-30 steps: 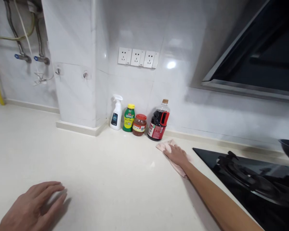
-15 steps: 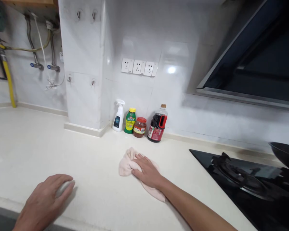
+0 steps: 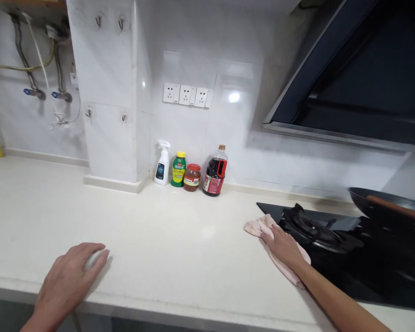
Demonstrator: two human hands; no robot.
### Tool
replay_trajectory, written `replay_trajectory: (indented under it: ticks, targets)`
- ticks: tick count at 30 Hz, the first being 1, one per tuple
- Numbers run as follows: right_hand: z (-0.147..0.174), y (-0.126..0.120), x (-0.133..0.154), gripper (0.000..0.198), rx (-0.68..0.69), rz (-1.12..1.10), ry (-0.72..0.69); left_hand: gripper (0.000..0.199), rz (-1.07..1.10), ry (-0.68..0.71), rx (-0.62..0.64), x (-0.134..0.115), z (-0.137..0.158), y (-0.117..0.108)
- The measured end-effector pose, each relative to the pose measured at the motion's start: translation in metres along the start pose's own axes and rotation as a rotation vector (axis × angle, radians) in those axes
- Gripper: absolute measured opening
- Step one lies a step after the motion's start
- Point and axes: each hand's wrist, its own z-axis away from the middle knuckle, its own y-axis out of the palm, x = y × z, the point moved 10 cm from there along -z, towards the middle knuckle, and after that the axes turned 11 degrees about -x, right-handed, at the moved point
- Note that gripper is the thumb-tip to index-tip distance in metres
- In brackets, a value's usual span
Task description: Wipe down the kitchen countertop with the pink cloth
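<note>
A right hand (image 3: pixel 284 244) lies flat, fingers spread, pressing a pink cloth (image 3: pixel 263 227) against the pale countertop (image 3: pixel 180 240) at the left edge of the black gas hob (image 3: pixel 318 230). The cloth looks thin, limp and light, best gathered at its bunched far end. The left hand (image 3: pixel 69 281) rests open near the counter's front edge, apparently holding nothing
</note>
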Motion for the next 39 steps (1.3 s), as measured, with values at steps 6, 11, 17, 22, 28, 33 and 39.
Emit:
replay_trajectory:
  ticks: [6,11,17,22,28,33,39]
  targets:
    - [0.065,-0.009,0.03,0.063,0.054,-0.032,0.099,0.045,-0.045,0.014,-0.002,-0.009,-0.001,-0.001]
    - [0.107,-0.036,0.168,0.06,0.218,-0.21,-0.096,0.049,-0.043,0.022,0.02,-0.016,0.001,-0.004]
    - [0.168,-0.078,0.315,0.055,0.398,-0.511,-0.492,0.046,-0.041,0.007,0.038,-0.02,0.002,-0.011]
    - [0.201,-0.095,0.309,0.055,0.449,-0.668,-0.634,0.044,-0.039,0.022,0.048,-0.02,0.002,-0.012]
    - [0.17,-0.063,0.152,0.062,0.243,-0.479,-0.338,0.041,-0.029,0.039,0.002,-0.021,0.004,-0.016]
    - [0.131,-0.016,-0.022,0.081,0.014,-0.163,-0.027,0.039,-0.026,0.052,-0.008,-0.024,0.006,-0.015]
    - [0.061,0.025,-0.048,0.069,-0.021,0.071,-0.127,0.038,-0.016,0.054,-0.054,-0.019,0.008,-0.012]
